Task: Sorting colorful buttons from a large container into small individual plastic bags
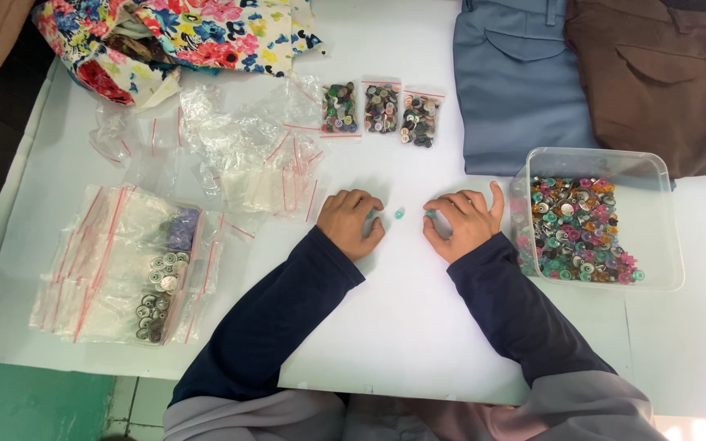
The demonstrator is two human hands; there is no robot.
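Note:
My left hand (353, 221) rests on the white table (402, 327) with fingers curled, a small teal button pinched at its fingertips. My right hand (461, 220) lies curled opposite it, a teal button at its fingertips too. Between the hands, a single small teal button (399, 213) lies loose on the table. A clear plastic tub (663, 229) of several mixed colourful buttons stands just right of my right hand. Three small zip bags of buttons (382, 109) lie in a row beyond the hands.
A heap of empty clear zip bags (247, 151) lies at the left, with filled bags of silver and purple buttons (136, 269) nearer. Folded blue trousers (516, 82) and brown trousers (655, 73) lie at the back right, floral fabric (181, 33) at the back left.

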